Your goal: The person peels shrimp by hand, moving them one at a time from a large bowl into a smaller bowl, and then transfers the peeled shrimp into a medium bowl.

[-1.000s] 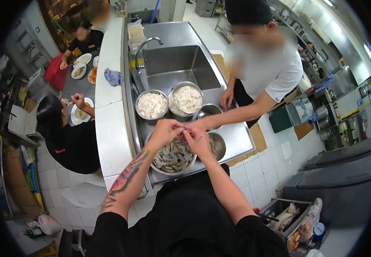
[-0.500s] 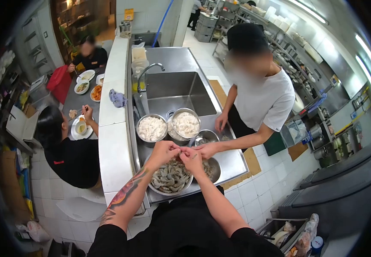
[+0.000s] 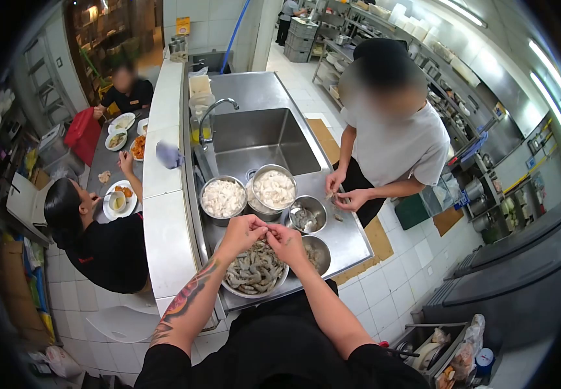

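Shrimp [image 3: 251, 271], grey and unpeeled, lie heaped in the large bowl [image 3: 254, 295] right under my fingers. My left hand [image 3: 245, 235] and right hand [image 3: 285, 243] meet over its far side, fingers narrow and pinched at the tips; whatever sits between them is too small for me to make out. My forearms come in from either side of the bowl, leaving most of the heap in view between them.

Just beyond my knuckles, things are tight. The left pot [image 3: 222, 196] and the right pot [image 3: 275, 186], both full of pale pieces, stand close together, with a third container partly hidden between them. To the right of those is the small bowl [image 3: 324, 223] with grey bits in it, and nearer me the side bowl [image 3: 323, 249], partly covered by my right hand.

The large bowl stands by the near edge of the bench [image 3: 351, 245]. I have more width on the right, where a strip of steel runs from the side bowl to the bench's edge. Past the pots the sink [image 3: 261, 142] opens up, its tap [image 3: 208, 120] at the left rim. A white ledge [image 3: 167, 249] borders my left. Across the right edge, a co-worker's hands [image 3: 351, 200] are over the steel, apart from mine, fingering something small.
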The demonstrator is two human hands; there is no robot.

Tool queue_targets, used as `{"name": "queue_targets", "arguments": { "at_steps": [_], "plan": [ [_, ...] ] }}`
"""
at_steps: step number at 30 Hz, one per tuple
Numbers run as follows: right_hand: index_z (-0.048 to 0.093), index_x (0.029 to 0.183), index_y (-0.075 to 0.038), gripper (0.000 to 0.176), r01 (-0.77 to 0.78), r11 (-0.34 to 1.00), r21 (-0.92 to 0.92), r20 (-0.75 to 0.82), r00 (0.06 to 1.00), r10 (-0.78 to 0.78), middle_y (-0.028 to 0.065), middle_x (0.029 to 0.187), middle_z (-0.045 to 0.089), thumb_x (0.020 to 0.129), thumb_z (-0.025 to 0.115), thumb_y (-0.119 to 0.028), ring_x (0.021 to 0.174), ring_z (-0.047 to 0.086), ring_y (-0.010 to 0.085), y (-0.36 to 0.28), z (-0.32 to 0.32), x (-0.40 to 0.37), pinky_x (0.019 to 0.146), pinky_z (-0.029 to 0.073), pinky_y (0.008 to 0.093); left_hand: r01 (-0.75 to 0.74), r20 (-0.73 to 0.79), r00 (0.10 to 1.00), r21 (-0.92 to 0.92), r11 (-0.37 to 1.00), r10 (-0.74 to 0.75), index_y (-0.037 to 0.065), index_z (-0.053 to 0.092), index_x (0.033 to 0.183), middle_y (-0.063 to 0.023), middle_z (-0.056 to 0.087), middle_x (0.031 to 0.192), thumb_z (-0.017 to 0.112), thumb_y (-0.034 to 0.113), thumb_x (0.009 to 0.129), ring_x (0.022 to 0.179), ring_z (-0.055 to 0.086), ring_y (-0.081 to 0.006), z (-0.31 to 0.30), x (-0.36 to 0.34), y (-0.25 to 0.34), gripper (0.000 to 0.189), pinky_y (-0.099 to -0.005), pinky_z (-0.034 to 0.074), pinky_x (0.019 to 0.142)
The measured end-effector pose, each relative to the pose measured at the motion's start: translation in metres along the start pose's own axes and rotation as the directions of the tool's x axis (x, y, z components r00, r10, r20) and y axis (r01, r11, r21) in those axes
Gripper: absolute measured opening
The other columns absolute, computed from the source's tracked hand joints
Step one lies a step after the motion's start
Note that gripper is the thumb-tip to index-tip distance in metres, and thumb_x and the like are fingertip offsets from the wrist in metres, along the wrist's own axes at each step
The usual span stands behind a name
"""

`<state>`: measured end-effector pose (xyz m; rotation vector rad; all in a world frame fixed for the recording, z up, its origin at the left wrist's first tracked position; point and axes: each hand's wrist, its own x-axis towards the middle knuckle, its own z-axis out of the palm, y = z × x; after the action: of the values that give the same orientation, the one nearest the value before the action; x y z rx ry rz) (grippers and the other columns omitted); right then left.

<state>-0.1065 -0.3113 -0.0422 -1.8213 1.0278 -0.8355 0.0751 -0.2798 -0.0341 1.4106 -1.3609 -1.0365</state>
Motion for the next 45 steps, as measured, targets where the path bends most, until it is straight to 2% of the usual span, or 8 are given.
{"name": "queue_targets", "arguments": {
  "at_steps": [7, 12, 21, 23, 25, 27, 38, 45],
  "plan": [
    [0.071, 0.114, 0.004, 0.024, 0.108, 0.985, -0.132, -0.034, 0.993, -0.113, 0.0086, 0.083, 0.075, 0.097, 0.064, -0.011, 0.072, 0.071, 0.0115, 0.023, 0.007, 0.001, 0.067, 0.057, 0.0273, -0.104, -0.007, 0.994, 0.147, 0.984, 0.106, -0.005, 0.073, 0.101, -0.0109, 0.076, 0.084, 0.074, 0.006, 0.090, 0.078, 0.072, -0.0123, 0.002, -0.003, 0.008, 0.016, -0.0284, 0.058, 0.071],
    [0.069, 0.113, 0.007, 0.024, -0.229, 0.896, 0.381, 0.071, 0.973, 0.219, 0.0103, 0.088, 0.074, 0.101, 0.056, -0.010, 0.075, 0.073, 0.0173, 0.021, 0.003, 0.000, 0.067, 0.061, 0.0299, -0.107, -0.001, 0.994, 0.154, 0.982, 0.108, -0.004, 0.074, 0.102, -0.0109, 0.076, 0.082, 0.075, 0.007, 0.089, 0.076, 0.071, -0.0119, -0.001, -0.007, 0.021, 0.017, -0.0283, 0.056, 0.070],
    [0.061, 0.118, 0.000, 0.020, -0.203, 0.682, 0.703, 0.053, 0.971, 0.234, 0.0074, 0.092, 0.070, 0.105, 0.058, -0.016, 0.072, 0.069, 0.0140, 0.012, 0.001, -0.001, 0.068, 0.060, 0.0305, -0.118, -0.049, 0.992, -0.094, 0.989, 0.114, 0.002, 0.076, 0.102, -0.0118, 0.074, 0.091, 0.079, 0.012, 0.085, 0.080, 0.071, -0.0166, 0.002, 0.002, -0.004, 0.020, -0.0288, 0.056, 0.074],
    [0.060, 0.117, -0.001, 0.018, -0.193, 0.724, 0.662, 0.020, 0.970, 0.241, 0.0059, 0.090, 0.068, 0.105, 0.056, -0.013, 0.071, 0.066, 0.0114, 0.007, 0.005, 0.001, 0.065, 0.058, 0.0282, -0.217, -0.162, 0.950, 0.277, 0.936, 0.268, 0.002, 0.075, 0.106, -0.0108, 0.073, 0.094, 0.080, 0.013, 0.085, 0.084, 0.071, -0.0155, 0.003, -0.001, -0.002, 0.025, -0.0292, 0.056, 0.076],
    [0.058, 0.117, 0.000, 0.017, -0.075, 0.900, 0.429, -0.132, 0.981, 0.144, 0.0054, 0.090, 0.067, 0.103, 0.055, -0.007, 0.074, 0.064, 0.0092, 0.012, 0.007, 0.005, 0.065, 0.060, 0.0296, -0.157, -0.154, 0.969, 0.230, 0.961, 0.195, 0.000, 0.073, 0.110, -0.0084, 0.073, 0.093, 0.080, 0.015, 0.086, 0.084, 0.069, -0.0132, 0.005, 0.001, -0.006, 0.029, -0.0289, 0.056, 0.076],
    [0.060, 0.113, 0.000, 0.014, -0.045, 0.934, 0.355, -0.154, 0.982, 0.106, 0.0044, 0.091, 0.067, 0.101, 0.053, -0.005, 0.076, 0.063, 0.0079, 0.014, 0.012, 0.005, 0.063, 0.059, 0.0282, 0.006, -0.004, 1.000, -0.246, 0.969, -0.007, -0.002, 0.072, 0.112, -0.0076, 0.074, 0.092, 0.080, 0.017, 0.087, 0.084, 0.069, -0.0120, 0.010, 0.002, -0.006, 0.032, -0.0285, 0.055, 0.076],
    [0.067, 0.097, 0.001, 0.010, -0.054, 0.973, 0.225, -0.263, 0.958, 0.114, 0.0059, 0.080, 0.065, 0.096, 0.059, -0.005, 0.066, 0.060, 0.0112, 0.027, 0.013, 0.005, 0.060, 0.048, 0.0283, -0.074, -0.146, 0.985, 0.091, 0.993, 0.087, -0.001, 0.073, 0.105, -0.0109, 0.074, 0.085, 0.068, 0.012, 0.085, 0.074, 0.069, -0.0143, 0.008, 0.000, -0.005, 0.024, -0.0306, 0.055, 0.070],
    [0.069, 0.100, 0.001, 0.014, -0.049, 0.998, -0.035, -0.377, 0.926, 0.032, 0.0142, 0.090, 0.066, 0.097, 0.057, -0.004, 0.077, 0.065, 0.0251, 0.052, -0.048, -0.007, 0.070, 0.051, 0.0343, 0.033, -0.128, 0.991, -0.096, 0.995, -0.045, -0.001, 0.071, 0.105, -0.0061, 0.071, 0.083, 0.067, 0.017, 0.093, 0.073, 0.064, -0.0112, 0.003, 0.008, -0.017, 0.022, -0.0294, 0.053, 0.070]
  ]
}}
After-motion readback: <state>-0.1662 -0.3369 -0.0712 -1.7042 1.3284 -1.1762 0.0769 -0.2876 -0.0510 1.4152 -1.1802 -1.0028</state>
